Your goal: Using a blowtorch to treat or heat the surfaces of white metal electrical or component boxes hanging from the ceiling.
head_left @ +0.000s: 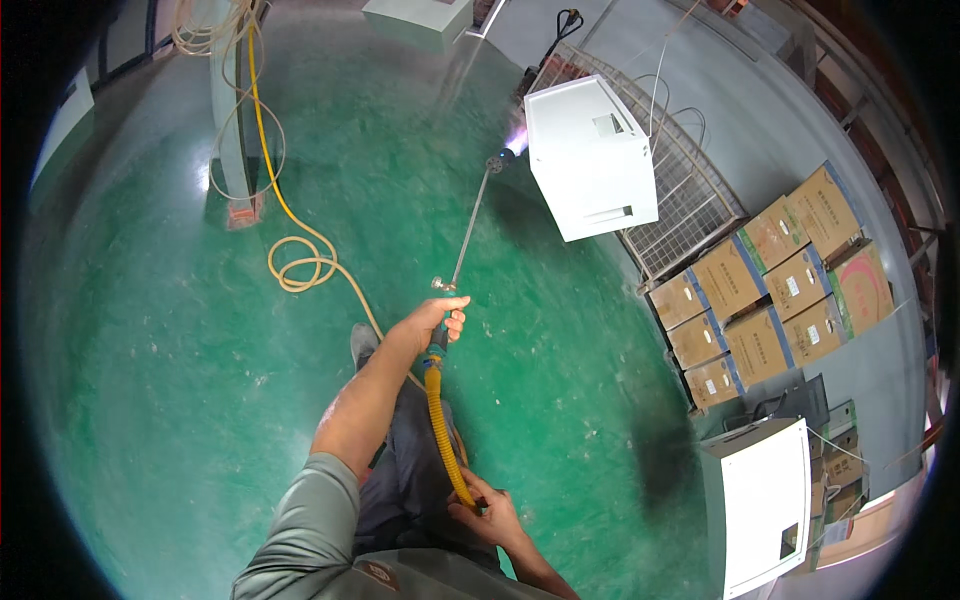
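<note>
My left hand is closed around the handle of a gas torch, arm stretched forward. A brass-coloured valve sits just ahead of my fingers, and a thin metal tube runs on to a dark burner head. From it a violet-white flame blows against the left side of a white box-shaped housing. This housing has cut-outs and appears to hang from a wire. Lower down, by my legs, my right hand grips the yellow ribbed hose that leads to the torch handle.
Behind the housing stands a wire-mesh cage. Stacked cardboard boxes line the right side, with a second white housing nearer me. A yellow hose loops across the green floor from a grey post.
</note>
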A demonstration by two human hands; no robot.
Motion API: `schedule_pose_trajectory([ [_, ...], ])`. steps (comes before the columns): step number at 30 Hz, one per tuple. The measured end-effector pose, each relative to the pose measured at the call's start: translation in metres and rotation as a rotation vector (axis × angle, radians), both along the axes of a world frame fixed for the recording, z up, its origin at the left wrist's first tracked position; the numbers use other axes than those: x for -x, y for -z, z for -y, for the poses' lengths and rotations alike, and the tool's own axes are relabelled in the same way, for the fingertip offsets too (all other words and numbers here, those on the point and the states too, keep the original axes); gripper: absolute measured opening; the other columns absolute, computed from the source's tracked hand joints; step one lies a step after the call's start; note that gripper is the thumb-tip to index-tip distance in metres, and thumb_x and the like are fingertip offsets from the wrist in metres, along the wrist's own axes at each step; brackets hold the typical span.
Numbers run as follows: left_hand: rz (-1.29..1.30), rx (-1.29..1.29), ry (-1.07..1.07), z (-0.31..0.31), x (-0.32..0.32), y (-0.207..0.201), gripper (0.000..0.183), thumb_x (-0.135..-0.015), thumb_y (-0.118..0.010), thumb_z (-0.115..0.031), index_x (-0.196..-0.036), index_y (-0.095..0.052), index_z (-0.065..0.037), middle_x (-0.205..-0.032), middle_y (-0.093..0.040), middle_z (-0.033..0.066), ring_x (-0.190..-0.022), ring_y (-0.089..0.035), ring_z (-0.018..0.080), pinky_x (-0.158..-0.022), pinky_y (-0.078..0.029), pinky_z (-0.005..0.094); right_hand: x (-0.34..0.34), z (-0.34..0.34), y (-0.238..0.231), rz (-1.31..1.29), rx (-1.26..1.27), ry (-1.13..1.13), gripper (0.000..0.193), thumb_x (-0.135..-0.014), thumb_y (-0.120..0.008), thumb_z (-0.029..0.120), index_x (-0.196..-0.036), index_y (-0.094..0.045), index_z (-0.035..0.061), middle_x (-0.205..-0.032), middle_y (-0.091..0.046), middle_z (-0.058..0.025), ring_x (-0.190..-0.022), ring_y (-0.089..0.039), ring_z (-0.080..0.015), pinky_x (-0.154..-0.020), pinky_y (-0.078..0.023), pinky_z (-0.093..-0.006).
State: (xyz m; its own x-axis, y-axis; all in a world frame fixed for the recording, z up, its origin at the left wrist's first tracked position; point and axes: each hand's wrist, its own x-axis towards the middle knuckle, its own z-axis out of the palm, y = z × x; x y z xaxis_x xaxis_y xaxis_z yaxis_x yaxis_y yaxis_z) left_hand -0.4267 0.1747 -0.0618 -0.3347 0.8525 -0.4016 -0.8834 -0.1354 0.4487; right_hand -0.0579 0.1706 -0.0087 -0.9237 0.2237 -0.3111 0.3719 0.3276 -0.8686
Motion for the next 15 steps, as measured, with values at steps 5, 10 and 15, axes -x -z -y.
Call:
schedule_pose_trajectory([
  [5,-0.054,0.086,0.037,0.017,-0.009,-0.013,0.026,-0.094,-0.069,-0.023,-0.088,-0.047,-0.012,-0.071,-0.050,-0.0035,-0.051,-0.043,0.0040,-0.048,-0.037,0.0237,0.001,0.004,0.007,0.075,-0.163,-0.096,0.067,-0.089,-0.075,0.027,-0.147,-0.046,0.0086,-0.102,-0.074,-0.0152,-0.091,-0.073,-0.0222,-0.083,-0.055,-0.0337],
  [10,-0.020,0.077,0.058,0.062,-0.027,-0.005,0.023,-0.098,-0.064,-0.023,-0.089,-0.046,-0.011,-0.071,-0.049,-0.0036,-0.051,-0.041,0.0042,-0.047,-0.035,0.0230,0.006,0.018,-0.010,0.124,-0.065,-0.234,0.063,-0.090,-0.074,0.030,-0.144,-0.050,0.0082,-0.101,-0.074,-0.0172,-0.086,-0.073,-0.0251,-0.079,-0.055,-0.0350],
  [15,0.056,0.154,0.124,0.108,-0.063,-0.016,0.027,-0.100,-0.060,-0.023,-0.080,-0.047,-0.011,-0.067,-0.045,-0.0039,-0.049,-0.040,0.0037,-0.045,-0.032,0.0228,0.002,0.031,-0.025,0.049,-0.011,-0.401,0.053,-0.090,-0.073,0.028,-0.137,-0.057,0.0068,-0.093,-0.073,-0.0191,-0.077,-0.071,-0.0248,-0.073,-0.054,-0.0353],
])
